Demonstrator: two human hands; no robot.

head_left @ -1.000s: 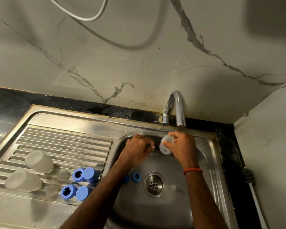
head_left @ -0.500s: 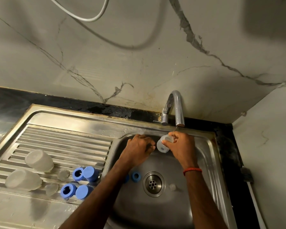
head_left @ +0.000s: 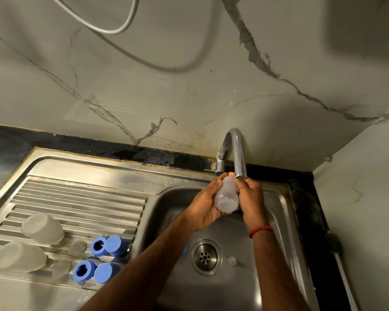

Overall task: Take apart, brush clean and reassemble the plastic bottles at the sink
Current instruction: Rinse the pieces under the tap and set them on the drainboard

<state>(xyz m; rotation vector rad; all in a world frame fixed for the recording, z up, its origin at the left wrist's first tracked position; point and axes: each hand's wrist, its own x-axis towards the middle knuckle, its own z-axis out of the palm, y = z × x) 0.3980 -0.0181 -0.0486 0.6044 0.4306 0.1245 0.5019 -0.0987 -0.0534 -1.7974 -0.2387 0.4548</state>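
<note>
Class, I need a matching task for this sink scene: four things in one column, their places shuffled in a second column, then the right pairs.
Things
1. translucent bottle
2. four blue pieces
3. red thread
4. drain strainer

Places
A. on the ribbed draining board
B. in the floor of the basin
C. held by the left hand and right hand below the tap
D. round the right wrist

Pairs: 1-C, 2-A, 3-D, 4-B

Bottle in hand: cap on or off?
Off. The bottle, gripped by the left hand and right hand, has a bare translucent neck under the faucet spout.
</note>
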